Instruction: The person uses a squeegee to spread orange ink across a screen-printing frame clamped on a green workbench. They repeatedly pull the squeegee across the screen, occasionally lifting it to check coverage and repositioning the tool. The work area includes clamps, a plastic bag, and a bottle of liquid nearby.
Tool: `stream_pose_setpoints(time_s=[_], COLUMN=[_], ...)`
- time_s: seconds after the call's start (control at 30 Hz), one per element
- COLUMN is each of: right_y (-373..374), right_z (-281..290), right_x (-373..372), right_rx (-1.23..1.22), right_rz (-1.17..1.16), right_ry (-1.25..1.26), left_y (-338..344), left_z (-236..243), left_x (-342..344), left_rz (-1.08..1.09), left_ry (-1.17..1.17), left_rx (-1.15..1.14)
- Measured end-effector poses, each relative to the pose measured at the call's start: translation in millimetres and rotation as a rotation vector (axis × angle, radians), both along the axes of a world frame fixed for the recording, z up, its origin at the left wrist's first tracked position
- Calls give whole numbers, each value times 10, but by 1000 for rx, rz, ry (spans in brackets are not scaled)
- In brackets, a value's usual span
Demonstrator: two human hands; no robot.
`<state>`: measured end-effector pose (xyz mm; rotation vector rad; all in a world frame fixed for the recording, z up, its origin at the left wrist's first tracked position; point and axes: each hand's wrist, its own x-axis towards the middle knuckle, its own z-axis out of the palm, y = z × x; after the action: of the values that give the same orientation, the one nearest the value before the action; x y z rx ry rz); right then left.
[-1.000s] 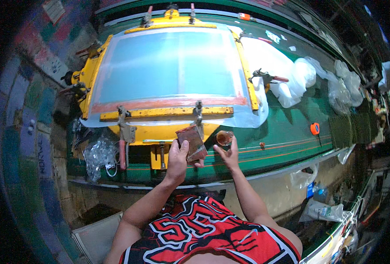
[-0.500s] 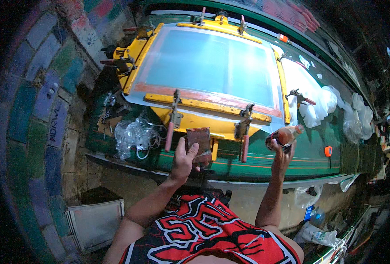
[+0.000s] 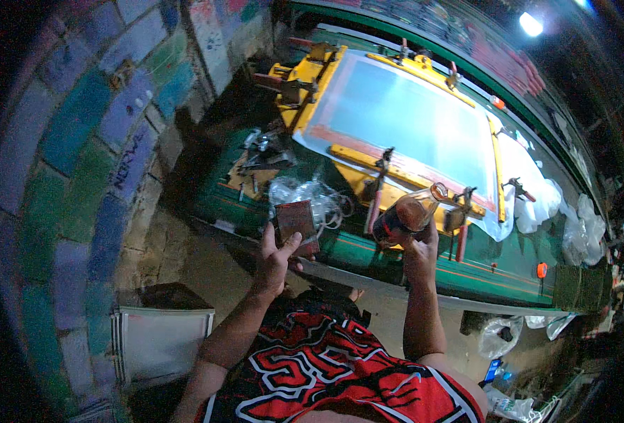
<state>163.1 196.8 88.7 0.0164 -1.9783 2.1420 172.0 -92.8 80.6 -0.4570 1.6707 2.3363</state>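
Note:
My left hand is closed on a flat, reddish-brown rectangular piece, its thumb pressed on the near face. The kind of piece is hard to make out. My right hand grips a clear bottle with dark reddish-brown contents. The bottle is tilted, its open mouth pointing up and to the right, and it is apart from the rectangular piece. Behind the bottle lies a screen-printing frame with pale blue mesh, held by yellow bars and red-handled toggle clamps.
A crumpled clear plastic bag and metal parts rest on the green table. White plastic and an orange tape measure lie to the right. A painted brick wall stands left; a framed panel leans below.
The view has swung left, so the table and frame appear farther right. My right hand has brought the bottle left, nearer my left hand and in front of the frame. Both hands keep their holds.

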Motion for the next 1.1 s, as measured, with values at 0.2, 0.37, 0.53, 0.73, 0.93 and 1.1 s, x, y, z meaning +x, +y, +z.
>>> stream_pose_setpoints(time_s=[0.2,0.37,0.53,0.73,0.93,1.1], right_y=[-853,-1307,-1707,-2188,-2634,-2936], right_z=[-114,-184,-125,-310,-440,-508], right_x=[-115,-276,-513,-921,-1351,-1656], right_rx=[-64,278,-21,-101,-89,-109], right_rz=[50,-51,177,262,305,205], right_ry=[-92,-10,-187,-234,-235,-265], left_y=[-788,-1227,-1614,-1993,-2436,-2858], left_z=[39,42,-28,-114,-254,-351], left_x=[185,361,429,281,-30,-547], left_rz=[110,230,305,385,387,333], left_ry=[50,77,78,16,29,12], left_rx=[4,11,79,46,8,4])
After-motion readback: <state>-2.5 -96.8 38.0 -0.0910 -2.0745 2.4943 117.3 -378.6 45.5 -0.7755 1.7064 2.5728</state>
